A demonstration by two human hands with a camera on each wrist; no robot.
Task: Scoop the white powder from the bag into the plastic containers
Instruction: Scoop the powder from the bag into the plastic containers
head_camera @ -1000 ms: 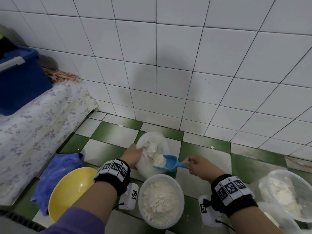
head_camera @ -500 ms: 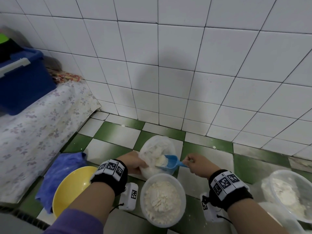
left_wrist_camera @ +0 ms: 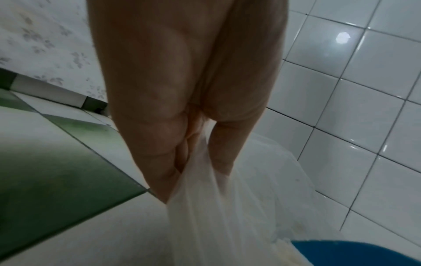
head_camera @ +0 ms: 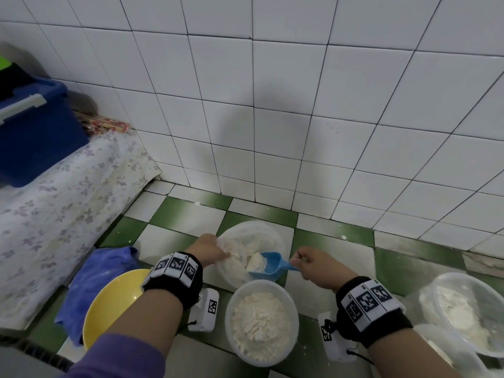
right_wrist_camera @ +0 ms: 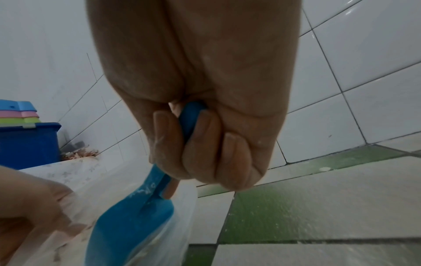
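Drawing the loaded blue scoop [head_camera: 266, 264] back from the bag mouth toward the near container, compared with a second ago. Gripping the scoop handle in the right hand [head_camera: 313, 264], fingers curled tight round it. Pinching the bag [head_camera: 253, 236] rim between thumb and fingers of the left hand [head_camera: 208, 251], holding the mouth open. Carrying a lump of white powder [head_camera: 255, 264] in the scoop, just above the bag's near edge. Sitting on the tiled floor right below: a plastic container [head_camera: 261, 323], already heaped. Waiting at far right: two more containers [head_camera: 469, 309], seemingly partly filled. Judging the work well along, with powder remaining in the bag.
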